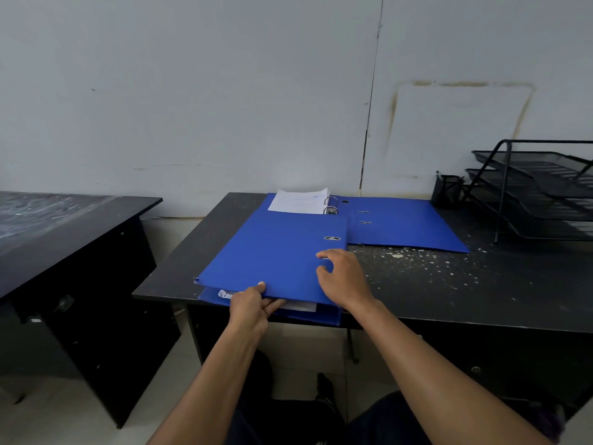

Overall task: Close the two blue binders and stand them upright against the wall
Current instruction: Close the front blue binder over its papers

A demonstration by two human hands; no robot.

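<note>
Here the near binder lies at the front edge of the desk, its cover folded down over the papers and almost shut, overlapping the far binder, which lies open flat near the wall with its paper stack and metal rings exposed. The left hand pinches the front edge, thumb on top and fingers under the cover (probably to keep stray sheets from slipping out as it closes). The right hand rests spread on the cover near the spine side, fingers slightly curled, pressing it down so the cover seats. Neither binder stands upright yet. Off to the right, a black mesh tray rack and a pen cup sit against the wall, limiting standing room there.
</note>
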